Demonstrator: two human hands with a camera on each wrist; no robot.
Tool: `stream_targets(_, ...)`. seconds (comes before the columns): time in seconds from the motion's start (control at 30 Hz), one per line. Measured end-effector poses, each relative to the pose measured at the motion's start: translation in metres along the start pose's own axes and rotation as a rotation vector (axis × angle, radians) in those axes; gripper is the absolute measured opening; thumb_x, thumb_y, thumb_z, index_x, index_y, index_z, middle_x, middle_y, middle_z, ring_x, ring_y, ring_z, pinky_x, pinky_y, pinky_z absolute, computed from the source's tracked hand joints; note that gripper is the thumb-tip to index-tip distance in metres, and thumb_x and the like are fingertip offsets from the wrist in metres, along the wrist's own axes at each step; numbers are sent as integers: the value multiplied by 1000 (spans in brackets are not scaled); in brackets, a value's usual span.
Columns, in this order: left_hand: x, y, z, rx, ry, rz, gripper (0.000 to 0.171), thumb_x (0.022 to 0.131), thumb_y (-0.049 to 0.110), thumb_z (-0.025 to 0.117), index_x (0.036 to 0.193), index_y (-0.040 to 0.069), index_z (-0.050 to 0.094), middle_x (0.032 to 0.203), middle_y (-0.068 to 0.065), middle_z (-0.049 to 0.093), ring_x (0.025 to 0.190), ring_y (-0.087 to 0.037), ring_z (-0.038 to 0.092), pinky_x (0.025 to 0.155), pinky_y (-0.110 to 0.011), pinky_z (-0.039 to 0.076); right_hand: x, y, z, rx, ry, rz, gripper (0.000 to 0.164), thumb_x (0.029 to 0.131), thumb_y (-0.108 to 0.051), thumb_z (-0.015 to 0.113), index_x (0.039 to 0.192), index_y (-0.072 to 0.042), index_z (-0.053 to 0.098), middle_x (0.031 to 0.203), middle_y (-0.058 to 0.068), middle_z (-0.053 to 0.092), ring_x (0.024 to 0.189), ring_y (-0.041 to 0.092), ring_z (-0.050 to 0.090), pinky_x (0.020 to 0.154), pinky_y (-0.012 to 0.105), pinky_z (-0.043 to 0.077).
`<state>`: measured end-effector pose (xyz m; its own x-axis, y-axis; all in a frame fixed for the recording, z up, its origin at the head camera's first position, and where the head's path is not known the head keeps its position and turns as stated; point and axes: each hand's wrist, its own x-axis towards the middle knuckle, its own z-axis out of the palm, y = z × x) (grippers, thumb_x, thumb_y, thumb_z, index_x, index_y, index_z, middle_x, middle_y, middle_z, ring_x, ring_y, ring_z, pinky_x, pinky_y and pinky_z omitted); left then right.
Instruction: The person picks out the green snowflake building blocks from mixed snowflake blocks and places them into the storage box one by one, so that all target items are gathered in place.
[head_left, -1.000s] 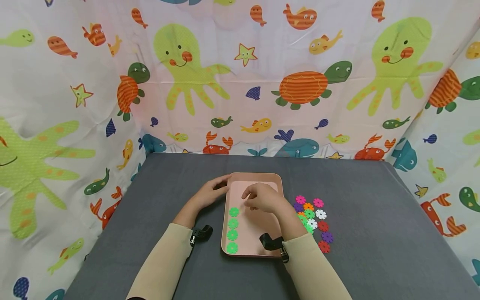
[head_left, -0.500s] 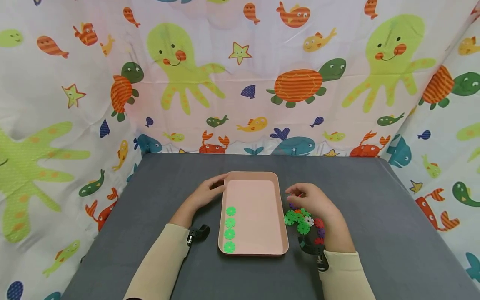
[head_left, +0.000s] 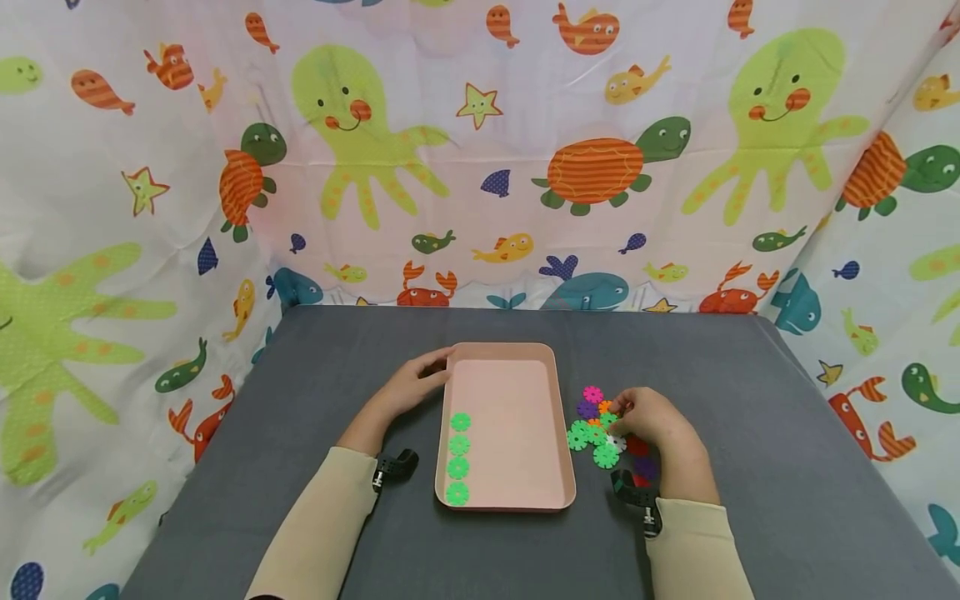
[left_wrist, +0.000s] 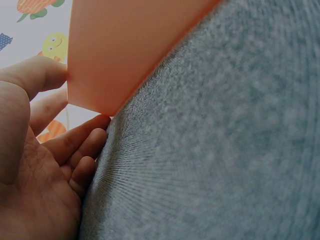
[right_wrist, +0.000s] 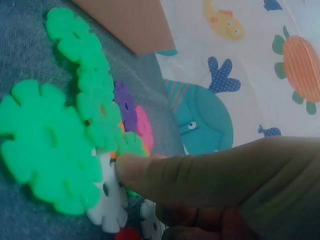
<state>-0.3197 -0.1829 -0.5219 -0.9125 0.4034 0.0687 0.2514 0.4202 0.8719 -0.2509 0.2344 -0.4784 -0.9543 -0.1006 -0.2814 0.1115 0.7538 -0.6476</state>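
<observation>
One sea-animal curtain walls in our tabletop on three sides. Our left hand, relaxed, touches the tray at its left rim. Inside, four green discs line its near left. The tray's right wall divides them from the mixed pile, partly hidden by our right hand; whether it pinches anything, we cannot tell.

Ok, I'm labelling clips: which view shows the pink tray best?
Head: it shows nearly the whole pink tray from above. The left wrist view catches only some outer wall, the right wrist view just a corner.
</observation>
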Motion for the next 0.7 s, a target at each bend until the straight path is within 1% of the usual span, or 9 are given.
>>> stream_targets(0.1, -1, 0, -1, -9, 1, 8, 54, 105, 15, 61, 155, 2, 44, 141, -25, 57, 123, -38, 55, 101, -52, 44, -2, 0, 0, 14, 12, -10, 25, 81, -6, 85, 90, 1, 63, 80, 8, 56, 69, 22, 51, 60, 36, 44)
stream_targets(0.13, 0, -3, 0, -16, 6, 11, 55, 105, 16, 62, 155, 3, 45, 141, -23, 57, 123, -37, 55, 101, -52, 44, -2, 0, -1, 26, 9, -21, 23, 82, -6, 84, 87, 0, 62, 77, 7, 54, 66, 21, 50, 58, 36, 43)
stream_targets(0.2, 3, -15, 2, -26, 16, 6, 55, 104, 19, 63, 155, 8, 46, 141, -19, 58, 123, -35, 55, 102, -52, 44, -4, 1, -3, 57, -5, -37, 22, 84, -7, 82, 82, -2, 60, 72, 5, 52, 62, 19, 48, 56, 34, 42)
stream_targets(0.3, 5, -15, 3, -28, 21, 3, 54, 104, 20, 65, 154, 11, 49, 139, -16, 61, 122, -32, 56, 102, -51, 44, -7, 2, -6, 114, -17, -55, 18, 87, -8, 78, 82, 0, 63, 69, 4, 55, 61, 18, 50, 56, 34, 44)
stream_targets(0.4, 6, -15, 4, -11, 17, 1, 54, 104, 21, 64, 155, 13, 49, 139, -14, 61, 121, -30, 56, 102, -49, 44, -10, -1, -9, 191, -6, -65, 16, 90, -5, 75, 97, 5, 65, 76, 7, 60, 67, 22, 60, 62, 37, 52)
stream_targets(0.47, 5, -15, 4, -2, 14, -2, 54, 104, 21, 64, 155, 13, 49, 139, -14, 60, 122, -30, 56, 102, -49, 44, -10, -6, -10, 240, 8, -82, 24, 93, -4, 72, 114, 6, 67, 84, 11, 65, 73, 27, 66, 69, 40, 57)
stream_targets(0.57, 3, -14, 3, -4, 14, -13, 54, 104, 21, 64, 155, 14, 49, 141, -14, 59, 122, -30, 55, 102, -50, 44, -10, -18, -11, 328, 18, -111, 37, 100, -6, 65, 136, 5, 62, 106, 21, 70, 89, 34, 72, 82, 44, 59)
stream_targets(0.63, 3, -13, 3, -7, 17, -15, 53, 104, 20, 63, 155, 13, 49, 141, -15, 59, 122, -31, 55, 102, -50, 44, -9, -27, -12, 380, 24, -128, 40, 103, -8, 62, 140, 4, 59, 122, 24, 67, 100, 35, 72, 88, 44, 57)
stream_targets(0.7, 3, -13, 2, -9, 19, -14, 53, 104, 21, 63, 155, 14, 49, 140, -15, 59, 122, -31, 55, 101, -50, 44, -8, -37, -13, 435, 23, -140, 41, 104, -10, 62, 142, 2, 59, 133, 25, 62, 108, 36, 70, 92, 45, 55)
